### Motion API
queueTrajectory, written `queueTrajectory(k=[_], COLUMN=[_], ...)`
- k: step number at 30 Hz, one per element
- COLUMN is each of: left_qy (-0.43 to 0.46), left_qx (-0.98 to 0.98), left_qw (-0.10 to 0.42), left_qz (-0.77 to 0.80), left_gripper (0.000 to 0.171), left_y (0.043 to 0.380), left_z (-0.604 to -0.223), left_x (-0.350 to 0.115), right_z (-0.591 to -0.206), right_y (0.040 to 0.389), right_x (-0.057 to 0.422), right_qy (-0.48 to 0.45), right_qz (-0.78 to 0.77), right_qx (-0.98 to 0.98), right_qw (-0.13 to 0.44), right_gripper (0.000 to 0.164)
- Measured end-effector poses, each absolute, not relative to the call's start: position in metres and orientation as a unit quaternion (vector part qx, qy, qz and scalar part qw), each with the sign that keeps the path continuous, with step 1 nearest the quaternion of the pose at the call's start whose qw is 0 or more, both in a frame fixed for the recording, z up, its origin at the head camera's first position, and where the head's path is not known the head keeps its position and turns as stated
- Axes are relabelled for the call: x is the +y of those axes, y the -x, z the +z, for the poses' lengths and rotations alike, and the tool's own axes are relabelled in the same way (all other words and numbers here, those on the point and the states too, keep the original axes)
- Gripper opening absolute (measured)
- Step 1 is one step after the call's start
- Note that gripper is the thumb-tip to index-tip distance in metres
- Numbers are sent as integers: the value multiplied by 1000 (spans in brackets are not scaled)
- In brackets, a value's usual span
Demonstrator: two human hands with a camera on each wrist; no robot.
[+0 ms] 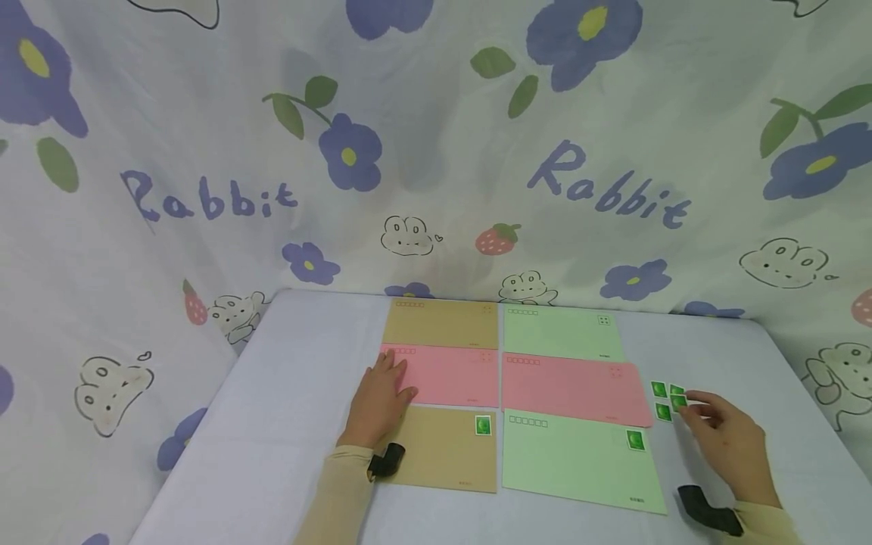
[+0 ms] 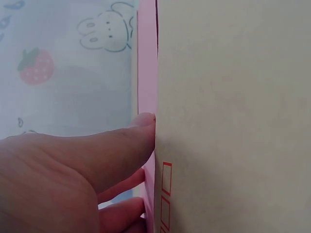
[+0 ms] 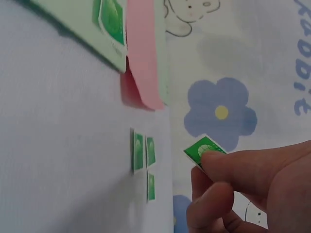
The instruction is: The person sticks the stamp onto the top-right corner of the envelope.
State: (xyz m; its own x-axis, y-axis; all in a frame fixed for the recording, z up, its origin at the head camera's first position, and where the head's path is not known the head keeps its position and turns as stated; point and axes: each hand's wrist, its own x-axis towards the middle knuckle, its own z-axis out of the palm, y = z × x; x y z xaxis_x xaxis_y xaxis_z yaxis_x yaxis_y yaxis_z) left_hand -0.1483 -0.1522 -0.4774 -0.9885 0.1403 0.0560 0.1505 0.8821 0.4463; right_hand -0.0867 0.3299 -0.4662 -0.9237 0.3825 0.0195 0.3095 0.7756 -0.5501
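Green stamps, six; envelopes, six

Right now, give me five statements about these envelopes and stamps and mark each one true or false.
1. The right hand pinches a green stamp. True.
2. Six stamps lie loose on the cloth. False: three loose stamps lie there.
3. The left hand touches the left pink envelope. True.
4. Both far envelopes carry green stamps. False: the far brown envelope and far green envelope have none.
5. The near green envelope bears a stamp. True.
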Motion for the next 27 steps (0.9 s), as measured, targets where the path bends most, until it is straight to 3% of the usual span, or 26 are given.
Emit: queueTrajectory(k=[12,27], left_qy=[75,83], left_qx=[-971,-972], left_qw=[10,13], left_qz=[-226,-222], left_gripper=[55,54], left_y=[148,147], left_z=[-478,-477], left_x=[-153,-153], right_z=[-455,-448], right_y=[85,89], right_x=[309,291], right_qy=[156,160], right_qz=[341,362], right_qx=[-925,-917], right_qw=[54,54], right_gripper=[40,53])
